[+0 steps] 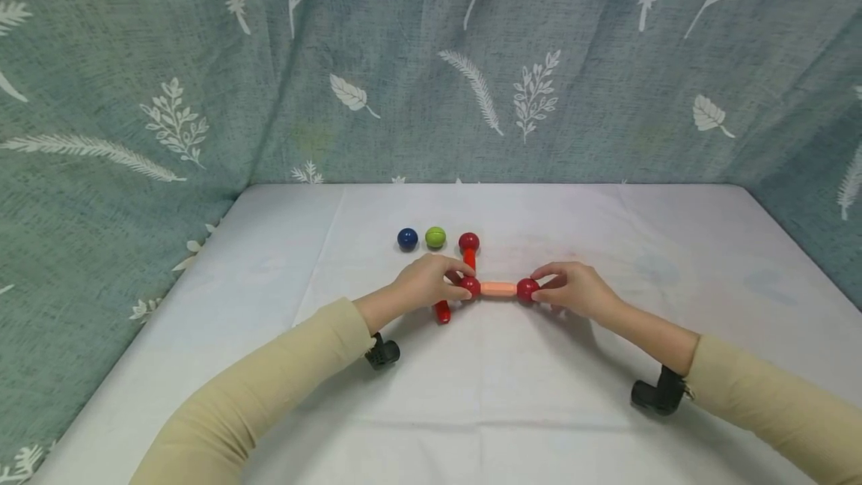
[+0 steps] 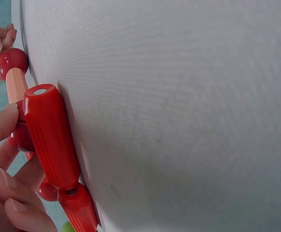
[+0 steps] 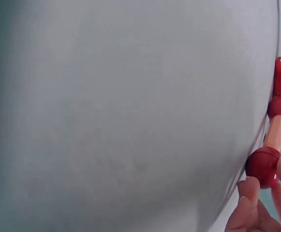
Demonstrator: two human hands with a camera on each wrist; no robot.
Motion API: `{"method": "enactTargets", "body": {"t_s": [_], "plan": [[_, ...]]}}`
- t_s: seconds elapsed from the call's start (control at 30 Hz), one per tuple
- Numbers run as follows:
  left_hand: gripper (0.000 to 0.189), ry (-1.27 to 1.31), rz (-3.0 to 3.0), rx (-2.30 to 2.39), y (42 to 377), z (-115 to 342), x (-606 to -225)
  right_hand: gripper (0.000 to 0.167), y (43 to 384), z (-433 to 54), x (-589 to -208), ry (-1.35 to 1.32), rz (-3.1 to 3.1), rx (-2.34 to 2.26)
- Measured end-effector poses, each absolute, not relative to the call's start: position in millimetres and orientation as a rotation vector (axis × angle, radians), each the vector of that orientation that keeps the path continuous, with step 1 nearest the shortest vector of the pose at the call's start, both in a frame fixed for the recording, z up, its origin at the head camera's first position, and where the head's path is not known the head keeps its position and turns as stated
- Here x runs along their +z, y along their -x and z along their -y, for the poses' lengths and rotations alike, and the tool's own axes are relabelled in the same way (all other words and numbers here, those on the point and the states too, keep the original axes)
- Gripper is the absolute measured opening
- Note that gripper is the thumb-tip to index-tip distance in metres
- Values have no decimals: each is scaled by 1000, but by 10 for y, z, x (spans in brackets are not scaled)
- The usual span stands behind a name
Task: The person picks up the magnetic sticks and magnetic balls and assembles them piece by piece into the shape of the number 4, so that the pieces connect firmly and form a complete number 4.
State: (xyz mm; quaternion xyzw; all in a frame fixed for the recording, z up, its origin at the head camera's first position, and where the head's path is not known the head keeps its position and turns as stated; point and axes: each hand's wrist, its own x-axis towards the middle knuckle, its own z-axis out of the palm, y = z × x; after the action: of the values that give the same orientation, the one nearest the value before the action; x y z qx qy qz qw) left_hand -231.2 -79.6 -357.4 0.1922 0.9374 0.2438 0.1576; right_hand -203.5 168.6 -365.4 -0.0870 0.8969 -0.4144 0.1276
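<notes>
A peach rod [image 1: 498,289] lies between two dark red balls, joining or touching both. My left hand [image 1: 426,281] pinches the left ball [image 1: 471,287] between thumb and fingers. On the right ball [image 1: 528,290] my right hand [image 1: 578,292] has thumb and fingertips pinched; the right wrist view shows this ball [image 3: 262,166] closely. A red rod [image 1: 469,260] runs from near the left ball toward a third red ball [image 1: 469,242] farther back. Beside my left hand, another red rod [image 1: 442,311] lies on the table, partly hidden; the left wrist view shows red rods [image 2: 52,137] end to end.
Behind my left hand sit a blue ball [image 1: 407,239] and a green ball [image 1: 435,236]. A bit of something peach-coloured [image 1: 557,309] shows under my right hand. White cloth covers the table [image 1: 431,410], and a leaf-patterned curtain [image 1: 404,43] hangs behind its far edge.
</notes>
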Motion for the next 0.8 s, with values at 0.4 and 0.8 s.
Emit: {"method": "enactTargets", "body": {"t_s": [0.4,0.8], "plan": [[39,-544,-2681,685,2321,817,-3586,33,2037,-1656,-3672,270,-2608,-1222],[36,-597,-2721,716,2325,885,-3525,32,2042,-1650,-3686,304,-2633,-1200]]}}
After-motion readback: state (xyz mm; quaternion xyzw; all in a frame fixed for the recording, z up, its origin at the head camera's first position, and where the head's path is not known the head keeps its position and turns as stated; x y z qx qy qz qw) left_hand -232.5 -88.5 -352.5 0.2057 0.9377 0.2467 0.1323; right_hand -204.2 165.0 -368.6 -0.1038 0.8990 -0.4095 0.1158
